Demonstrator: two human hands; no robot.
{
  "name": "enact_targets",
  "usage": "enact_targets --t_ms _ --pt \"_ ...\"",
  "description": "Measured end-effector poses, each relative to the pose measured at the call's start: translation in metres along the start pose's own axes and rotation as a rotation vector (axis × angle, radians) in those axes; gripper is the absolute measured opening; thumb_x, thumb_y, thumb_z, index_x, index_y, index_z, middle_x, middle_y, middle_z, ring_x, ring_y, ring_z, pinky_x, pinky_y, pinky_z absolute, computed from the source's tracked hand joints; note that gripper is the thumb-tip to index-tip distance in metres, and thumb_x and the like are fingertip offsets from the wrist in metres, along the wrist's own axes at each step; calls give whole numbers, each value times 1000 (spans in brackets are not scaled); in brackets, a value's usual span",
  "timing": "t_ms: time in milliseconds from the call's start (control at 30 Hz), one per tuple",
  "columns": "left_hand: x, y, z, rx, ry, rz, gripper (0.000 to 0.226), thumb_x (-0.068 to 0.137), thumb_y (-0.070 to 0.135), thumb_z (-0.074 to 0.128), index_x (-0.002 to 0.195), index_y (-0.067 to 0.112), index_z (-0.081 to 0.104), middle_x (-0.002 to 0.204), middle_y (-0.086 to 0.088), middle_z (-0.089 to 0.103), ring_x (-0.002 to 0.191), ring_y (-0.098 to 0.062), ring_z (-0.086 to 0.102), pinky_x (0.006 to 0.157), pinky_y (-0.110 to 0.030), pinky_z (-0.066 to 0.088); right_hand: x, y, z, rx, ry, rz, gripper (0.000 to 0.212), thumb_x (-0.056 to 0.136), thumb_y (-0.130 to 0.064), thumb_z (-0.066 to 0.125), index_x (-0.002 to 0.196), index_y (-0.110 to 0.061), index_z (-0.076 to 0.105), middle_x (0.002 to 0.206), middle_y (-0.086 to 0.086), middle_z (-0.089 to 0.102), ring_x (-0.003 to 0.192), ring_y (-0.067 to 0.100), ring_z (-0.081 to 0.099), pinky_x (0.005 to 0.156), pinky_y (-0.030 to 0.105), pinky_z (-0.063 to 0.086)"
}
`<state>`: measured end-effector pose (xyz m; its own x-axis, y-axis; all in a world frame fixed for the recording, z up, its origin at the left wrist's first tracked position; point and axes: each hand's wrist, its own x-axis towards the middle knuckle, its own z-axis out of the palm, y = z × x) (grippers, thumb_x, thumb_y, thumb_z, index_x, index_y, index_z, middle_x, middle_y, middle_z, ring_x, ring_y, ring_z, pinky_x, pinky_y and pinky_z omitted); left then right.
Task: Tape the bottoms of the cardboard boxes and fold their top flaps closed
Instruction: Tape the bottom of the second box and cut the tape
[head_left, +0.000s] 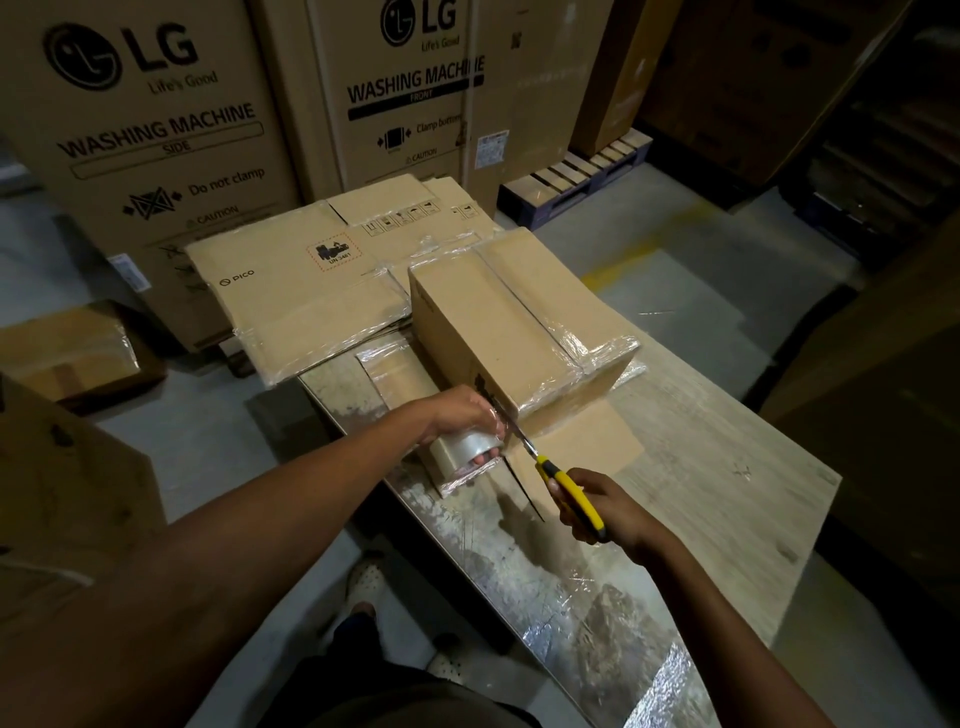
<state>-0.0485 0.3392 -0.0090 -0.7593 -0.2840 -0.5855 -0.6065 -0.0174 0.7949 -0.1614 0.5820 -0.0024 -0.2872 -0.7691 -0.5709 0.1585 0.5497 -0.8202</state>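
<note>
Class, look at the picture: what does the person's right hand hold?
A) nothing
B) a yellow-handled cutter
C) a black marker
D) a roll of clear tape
B: the right hand grips a yellow-handled cutter, while the tape roll is held in the left hand.

1. Bare left arm reaches from the near left; left grip (462, 415) curls round a tape roll (457, 449), fingers through its core.
2. Nearer, rightward, right grip (602, 509) clasps a yellow knife (569, 491).
</note>
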Motion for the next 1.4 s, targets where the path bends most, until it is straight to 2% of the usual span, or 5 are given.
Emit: enact_targets --t_ms 433,667,800,900,1400 --pt "-13 21 -29 107 -176 -167 9 88 1 65 93 -4 70 84 -26 69 57 -29 64 57 -34 55 7 8 -13 -56 33 19 40 88 -21 74 92 13 52 68 20 54 49 17 40 45 23 32" --pt "-38 113 -70 364 -11 107 17 87 11 60 85 13 77 92 -9 73 72 -21 65 61 -24 51 14 9 -8 -133 136 -14 70 64 -54 80 87 8 56 89 29 71 57 24 46 47 26 32" --pt "-5 135 -43 602 375 524 19 90 13 59 97 17 76 105 -2 73 102 -22 64 92 -36 49 10 10 -8 -277 242 -9 53 75 -54 81 83 -3 68 67 13 71 50 22 53 47 24 38" --pt "28 127 -16 836 609 796 24 90 10 59 107 17 73 106 -4 73 96 -29 67 76 -40 54 -2 16 -12 -460 328 -22 45 81 -61 72 72 -17 71 61 6 67 46 10 55 47 21 40" --pt "121 98 46 1149 481 1131 17 88 20 49 91 17 66 75 -5 62 74 -29 58 78 -44 40 -39 106 -39 -202 1013 533 37 91 -42 65 73 -12 56 96 21 70 96 35 66 64 28 34"
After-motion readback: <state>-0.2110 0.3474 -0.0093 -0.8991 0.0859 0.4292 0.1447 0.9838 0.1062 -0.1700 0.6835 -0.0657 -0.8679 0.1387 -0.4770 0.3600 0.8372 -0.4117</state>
